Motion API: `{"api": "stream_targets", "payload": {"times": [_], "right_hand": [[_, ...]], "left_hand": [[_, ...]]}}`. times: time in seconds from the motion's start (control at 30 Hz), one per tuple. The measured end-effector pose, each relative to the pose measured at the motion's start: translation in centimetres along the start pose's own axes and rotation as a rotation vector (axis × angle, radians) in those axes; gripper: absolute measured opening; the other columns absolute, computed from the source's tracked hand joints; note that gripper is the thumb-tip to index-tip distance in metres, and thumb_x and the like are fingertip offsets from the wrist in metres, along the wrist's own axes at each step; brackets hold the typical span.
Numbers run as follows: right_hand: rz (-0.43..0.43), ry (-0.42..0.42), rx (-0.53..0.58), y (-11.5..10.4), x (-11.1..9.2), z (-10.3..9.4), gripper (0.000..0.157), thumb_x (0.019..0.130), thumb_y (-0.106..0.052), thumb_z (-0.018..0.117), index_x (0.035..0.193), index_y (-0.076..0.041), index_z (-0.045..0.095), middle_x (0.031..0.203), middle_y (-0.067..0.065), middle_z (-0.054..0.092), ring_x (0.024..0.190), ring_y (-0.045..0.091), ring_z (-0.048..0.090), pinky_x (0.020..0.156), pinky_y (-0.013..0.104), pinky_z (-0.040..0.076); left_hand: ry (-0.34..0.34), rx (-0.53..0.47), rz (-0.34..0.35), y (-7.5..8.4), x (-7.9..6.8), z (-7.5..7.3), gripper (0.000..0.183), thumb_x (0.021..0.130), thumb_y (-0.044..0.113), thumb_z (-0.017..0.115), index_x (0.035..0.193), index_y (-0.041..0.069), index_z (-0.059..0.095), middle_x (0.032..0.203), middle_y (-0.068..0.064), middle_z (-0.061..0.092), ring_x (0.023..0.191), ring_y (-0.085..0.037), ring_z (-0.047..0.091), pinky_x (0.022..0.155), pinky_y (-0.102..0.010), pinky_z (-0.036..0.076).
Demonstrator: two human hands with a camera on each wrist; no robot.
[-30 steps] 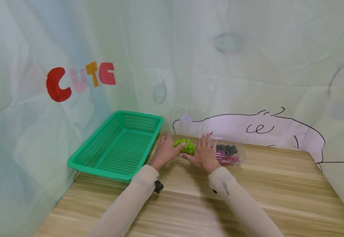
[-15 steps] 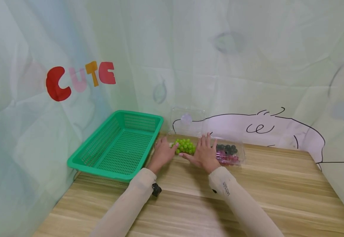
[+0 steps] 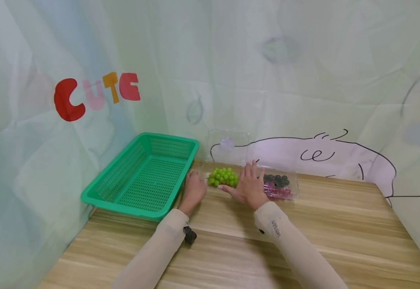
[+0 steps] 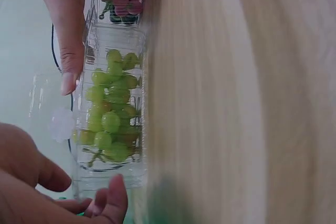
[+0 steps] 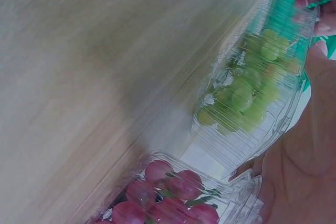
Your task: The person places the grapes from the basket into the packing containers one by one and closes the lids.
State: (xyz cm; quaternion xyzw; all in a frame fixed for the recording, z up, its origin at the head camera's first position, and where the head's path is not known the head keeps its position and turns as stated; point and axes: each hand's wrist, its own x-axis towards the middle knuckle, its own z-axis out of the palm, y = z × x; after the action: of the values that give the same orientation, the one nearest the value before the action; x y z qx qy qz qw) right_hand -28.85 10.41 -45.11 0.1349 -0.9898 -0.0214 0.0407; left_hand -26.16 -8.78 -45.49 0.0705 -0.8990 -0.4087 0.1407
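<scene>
A clear plastic clamshell box [image 4: 105, 179] holds green grapes [image 3: 223, 176]; its lid [image 3: 239, 146] stands raised at the back. To its right is another clear box [image 3: 296, 192] with red grapes [image 5: 170, 203] and dark grapes [image 3: 276, 179]. My right hand [image 3: 249, 186] is spread flat where the two boxes meet, its thumb lying along the green grapes' box in the left wrist view. Beside the left end of that box is my left hand [image 3: 194, 190], fingers loosely curled with nothing seen between them. Whether it touches the box I cannot tell.
A green plastic basket [image 3: 137, 216] stands left of the left hand, close to the back curtain [image 3: 231, 80]. The wooden table [image 3: 325, 233] extends in front of the boxes and to the right. Coloured letters mark the curtain at left.
My left hand has drawn back left from the green grapes to the box's end, and its fingers have curled in. The right hand stays in place.
</scene>
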Motion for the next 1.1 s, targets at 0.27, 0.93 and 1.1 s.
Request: {"api": "stream_targets", "payload": {"times": [0.27,0.93,1.1], "right_hand": [[0.003,0.002,-0.004,-0.1,0.4,-0.2,0.124,0.081,-0.095,0.028,0.155,0.004,0.031,0.164,0.026,0.023,0.154,0.044,0.01,0.12,0.068,0.014],[0.005,-0.024,-0.016,0.0,0.2,-0.2,0.123,0.081,-0.094,0.029,0.155,0.004,0.033,0.163,0.025,0.025,0.154,0.044,0.01,0.12,0.067,0.016],[0.009,-0.008,-0.003,0.0,0.1,-0.2,0.122,0.081,-0.094,0.03,0.155,0.003,0.034,0.163,0.025,0.027,0.154,0.044,0.011,0.12,0.067,0.016]], "left_hand": [[-0.027,-0.308,-0.196,-1.2,0.2,0.4,0.038,0.104,0.006,0.038,0.134,-0.014,0.052,0.119,-0.031,0.059,0.091,-0.039,0.065,0.083,-0.048,0.056],[-0.186,-0.686,-0.432,-2.0,-0.3,0.1,0.022,0.108,0.014,0.037,0.091,0.005,0.046,0.079,-0.005,0.045,0.071,-0.016,0.049,0.061,-0.027,0.053],[-0.185,-0.688,-0.43,-2.0,-0.3,0.0,0.028,0.11,0.016,0.038,0.087,0.001,0.048,0.074,-0.003,0.044,0.067,-0.013,0.048,0.057,-0.024,0.052]]}}
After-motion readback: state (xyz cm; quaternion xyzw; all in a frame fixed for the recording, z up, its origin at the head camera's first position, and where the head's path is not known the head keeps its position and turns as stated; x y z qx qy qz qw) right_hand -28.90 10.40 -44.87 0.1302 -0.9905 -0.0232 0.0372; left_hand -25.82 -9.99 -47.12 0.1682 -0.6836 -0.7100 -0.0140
